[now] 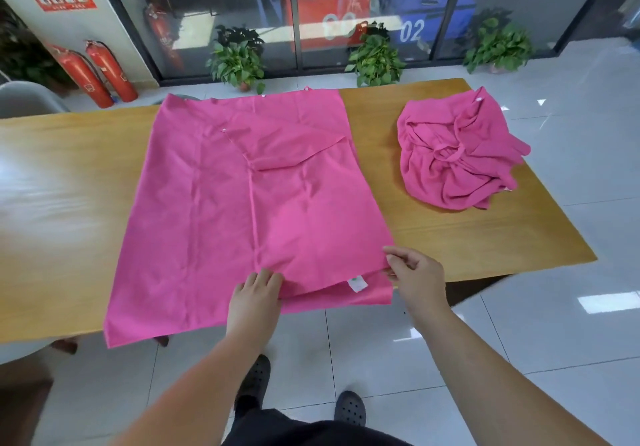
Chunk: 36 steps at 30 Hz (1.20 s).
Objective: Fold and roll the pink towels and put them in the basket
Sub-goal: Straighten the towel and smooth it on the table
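Left hand (254, 301) presses flat-fingered on the smooth pink towel (214, 210); right hand (417, 277) pinches its folded corner (a crumpled towel (450, 158) lies well apart).

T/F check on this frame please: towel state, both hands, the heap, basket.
1. The spread towel lies on the wooden table with its right part folded over. True.
2. The right hand is clear of the cloth. False: it pinches the near right corner of the folded layer.
3. The left hand rests on the spread towel's near edge. True.
4. The crumpled towel heap sits at the table's left end. False: it is at the right end, apart from the spread towel.
5. A basket stands on the table. False: no basket is in view.
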### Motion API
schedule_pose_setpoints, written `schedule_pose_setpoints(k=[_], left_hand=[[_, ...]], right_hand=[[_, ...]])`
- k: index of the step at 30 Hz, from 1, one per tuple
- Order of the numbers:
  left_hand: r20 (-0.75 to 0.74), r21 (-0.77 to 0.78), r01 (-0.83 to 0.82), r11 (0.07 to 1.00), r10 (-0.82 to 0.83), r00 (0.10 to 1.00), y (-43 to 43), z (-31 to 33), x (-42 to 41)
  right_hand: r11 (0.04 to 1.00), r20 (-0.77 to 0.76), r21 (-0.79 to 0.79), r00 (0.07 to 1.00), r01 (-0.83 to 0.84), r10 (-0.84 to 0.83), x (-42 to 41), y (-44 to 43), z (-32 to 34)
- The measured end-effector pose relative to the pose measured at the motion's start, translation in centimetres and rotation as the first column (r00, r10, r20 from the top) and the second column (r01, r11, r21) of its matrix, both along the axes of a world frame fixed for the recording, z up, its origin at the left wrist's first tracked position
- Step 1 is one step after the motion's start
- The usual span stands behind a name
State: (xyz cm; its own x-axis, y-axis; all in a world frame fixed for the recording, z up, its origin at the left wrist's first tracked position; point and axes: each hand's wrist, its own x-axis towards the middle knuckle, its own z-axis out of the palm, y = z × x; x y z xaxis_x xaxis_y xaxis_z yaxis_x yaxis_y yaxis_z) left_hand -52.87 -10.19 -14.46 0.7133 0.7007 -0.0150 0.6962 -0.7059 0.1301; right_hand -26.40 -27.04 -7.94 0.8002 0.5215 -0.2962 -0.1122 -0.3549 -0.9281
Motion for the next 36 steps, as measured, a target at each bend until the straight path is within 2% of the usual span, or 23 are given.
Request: schedule_pose_setpoints(k=[2,4,7,9,13,15,18,20,23,25,27,30,34,36], left_hand=[[-0.005,0.046,-0.006,0.999,0.006,1.0,0.4,-0.1,-0.9],[0.042,0.076,-0.021,0.997,0.018,0.999,0.1,0.2,-1.8],[0.228,0.092,-0.093,0.991,0.07,0.971,-0.8,0.9,-2.8],[0.295,0.087,-0.158,0.984,0.127,0.947,-1.3,1.0,-3.5],[0.166,-0.064,-0.273,0.96,0.28,0.946,-2.6,-0.9,-4.2],[0.102,-0.181,-0.39,0.903,0.412,0.906,-3.5,-1.4,-4.3],[0.112,-0.405,-0.554,0.728,0.64,0.76,-4.7,-1.4,-4.0],[0.13,-0.608,-0.613,0.504,0.826,0.548,-5.2,-1.4,-3.3],[0.084,-0.874,-0.455,0.169,0.976,0.201,-4.8,-2.3,-2.8],[0.037,-0.953,-0.299,0.051,0.998,0.053,-4.2,-2.4,-2.7],[0.025,-0.974,-0.225,0.016,0.999,-0.038,-3.6,-2.5,-2.7],[0.05,-0.978,-0.208,0.015,0.985,-0.168,-3.3,-2.6,-2.8],[0.031,-0.992,-0.122,0.002,0.971,-0.236,-3.6,-3.0,-3.0],[0.074,-0.979,-0.204,0.016,0.957,-0.279,-4.2,-2.9,-2.7]], right_hand=[[0.978,0.007,-0.202,0.999,-0.047,0.049,0.0,-1.7,-2.2],[0.955,-0.016,-0.285,0.997,-0.081,0.08,-0.1,-2.6,-3.7],[0.994,-0.094,-0.105,0.996,-0.011,0.002,-0.5,-3.1,-3.8],[0.999,-0.085,-0.037,0.996,0.035,-0.038,-1.0,-3.7,-4.0],[0.98,-0.116,-0.199,0.993,0.0,-0.023,-1.4,-4.6,-6.8],[0.975,-0.174,-0.223,0.984,0.007,-0.047,-1.3,-4.6,-7.9],[0.968,-0.212,-0.251,0.975,0.015,-0.07,-1.1,-4.4,-8.6],[0.955,-0.194,-0.296,0.979,0.005,-0.066,-1.0,-4.4,-9.0],[0.941,-0.196,-0.338,0.98,-0.032,-0.037,-0.6,-4.3,-9.9],[0.971,-0.323,-0.239,0.945,-0.029,-0.052,-0.3,-4.2,-10.5],[0.99,-0.438,-0.141,0.898,-0.023,-0.042,-0.3,-4.1,-10.8],[0.995,-0.491,-0.099,0.869,0.014,-0.061,-0.6,-4.3,-10.3],[0.994,-0.486,-0.083,0.868,0.064,-0.097,-0.6,-4.4,-9.5],[0.995,-0.513,-0.042,0.852,0.09,-0.099,-0.6,-4.4,-9.2]])
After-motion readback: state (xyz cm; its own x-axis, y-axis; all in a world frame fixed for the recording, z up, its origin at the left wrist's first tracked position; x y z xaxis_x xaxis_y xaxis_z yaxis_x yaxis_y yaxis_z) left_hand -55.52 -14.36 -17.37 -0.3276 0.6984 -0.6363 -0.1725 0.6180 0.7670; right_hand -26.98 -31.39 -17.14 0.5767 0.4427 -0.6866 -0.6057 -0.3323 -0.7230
